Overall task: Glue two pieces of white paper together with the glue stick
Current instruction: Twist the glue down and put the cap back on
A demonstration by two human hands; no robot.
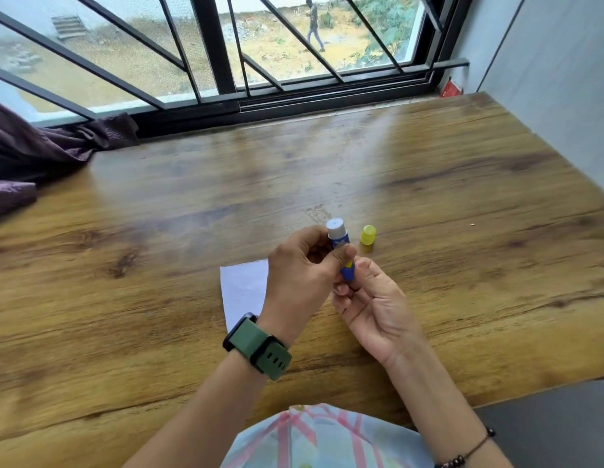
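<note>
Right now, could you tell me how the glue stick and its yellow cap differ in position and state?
The glue stick is held off the table, tilted, by the left hand and right hand; the yellow cap stands alone on the wooden table, touched by neither hand. The glue stick is blue and longer; the cap is yellow and short. They are apart, so the stick is uncapped.

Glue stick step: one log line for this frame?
stage: glue exposed, not applied | left hand: grips glue stick barrel | right hand: on base | yellow cap: off, on table | white paper: flat under hands

Uncapped blue glue stick (341,246) above white paper (244,292) (partly hidden).
</note>
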